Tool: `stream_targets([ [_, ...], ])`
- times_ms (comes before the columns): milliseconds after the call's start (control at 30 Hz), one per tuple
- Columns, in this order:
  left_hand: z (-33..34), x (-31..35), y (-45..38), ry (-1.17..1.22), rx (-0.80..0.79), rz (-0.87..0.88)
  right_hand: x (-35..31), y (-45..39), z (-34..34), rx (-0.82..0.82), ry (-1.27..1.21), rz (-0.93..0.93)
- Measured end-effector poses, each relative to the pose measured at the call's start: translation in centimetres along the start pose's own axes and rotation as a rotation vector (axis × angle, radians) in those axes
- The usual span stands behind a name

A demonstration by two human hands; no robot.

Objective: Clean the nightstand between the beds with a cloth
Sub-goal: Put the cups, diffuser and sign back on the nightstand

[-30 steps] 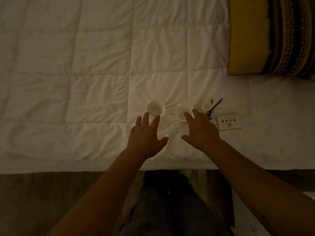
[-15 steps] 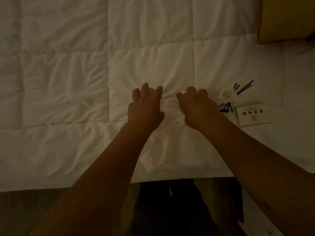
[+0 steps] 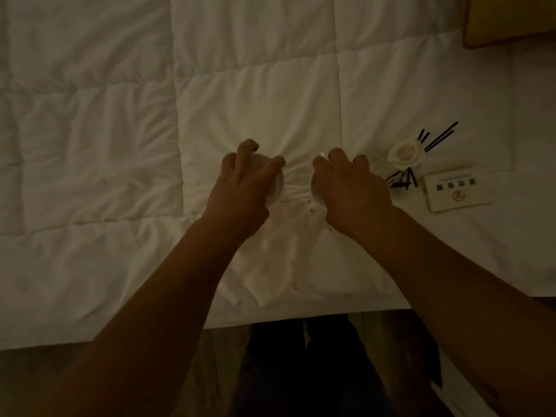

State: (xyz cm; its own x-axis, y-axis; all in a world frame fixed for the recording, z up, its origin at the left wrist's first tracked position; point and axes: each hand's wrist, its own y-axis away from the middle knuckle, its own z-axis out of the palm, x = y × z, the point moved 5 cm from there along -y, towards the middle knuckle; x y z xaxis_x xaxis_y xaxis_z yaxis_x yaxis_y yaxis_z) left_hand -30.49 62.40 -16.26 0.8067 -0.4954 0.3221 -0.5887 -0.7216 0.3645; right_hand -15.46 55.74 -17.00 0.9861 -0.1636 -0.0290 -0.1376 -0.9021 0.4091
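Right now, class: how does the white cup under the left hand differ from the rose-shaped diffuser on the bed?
The cup is gripped from above by the left hand; the diffuser stands untouched. The cup is plain and round; the diffuser is petal-shaped, with dark sticks fanning out. Both are white and sit on the quilt.

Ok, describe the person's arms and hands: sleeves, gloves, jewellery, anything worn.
Both forearms are bare from the frame's lower edge to the wrists: no sleeves show. The left hand and right hand wear no gloves, and no watch or bracelet shows at either wrist. No rings are visible, though the light is dim and the fingers are partly hidden. Dark trousers show below.
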Motion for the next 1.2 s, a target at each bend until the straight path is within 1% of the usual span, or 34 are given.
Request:
stream_targets([
  [67,-0.1,0.5,0.6,-0.056,0.014,0.07,0.2,0.4,-0.2,0.015,0.001,0.028],
  [200,-0.4,0.9,1.5,-0.079,0.006,0.058,0.7,1.5,-0.7,0.018,-0.079,0.079],
  [333,-0.6,1.5,2.4,-0.096,0.002,0.101,0.6,3.5,-0.7,0.051,-0.112,0.108],
  [467,-0.7,2.0,3.6,-0.099,-0.005,0.155,-0.1,5.1,-0.7,0.087,-0.203,0.132],
  [600,-0.8,3.1,4.5,-0.129,-0.035,0.232,-0.5,7.4,-0.5,0.122,-0.305,0.224],
  [700,-1.0,4.9,5.0,-0.145,-0.072,0.297,0.5,9.6,-0.6,0.149,-0.368,0.33],
  [900,0.0,11.7,5.1,-0.174,-0.134,0.488,4.4,15.6,0.3,0.231,-0.496,0.545],
  [1133,4.1,24.0,4.8,-0.196,-0.174,0.668,13.1,24.8,4.1,0.267,-0.577,0.813],
  [1200,5.4,27.4,4.9,-0.197,-0.193,0.712,15.5,27.4,5.4,0.287,-0.604,0.858],
])
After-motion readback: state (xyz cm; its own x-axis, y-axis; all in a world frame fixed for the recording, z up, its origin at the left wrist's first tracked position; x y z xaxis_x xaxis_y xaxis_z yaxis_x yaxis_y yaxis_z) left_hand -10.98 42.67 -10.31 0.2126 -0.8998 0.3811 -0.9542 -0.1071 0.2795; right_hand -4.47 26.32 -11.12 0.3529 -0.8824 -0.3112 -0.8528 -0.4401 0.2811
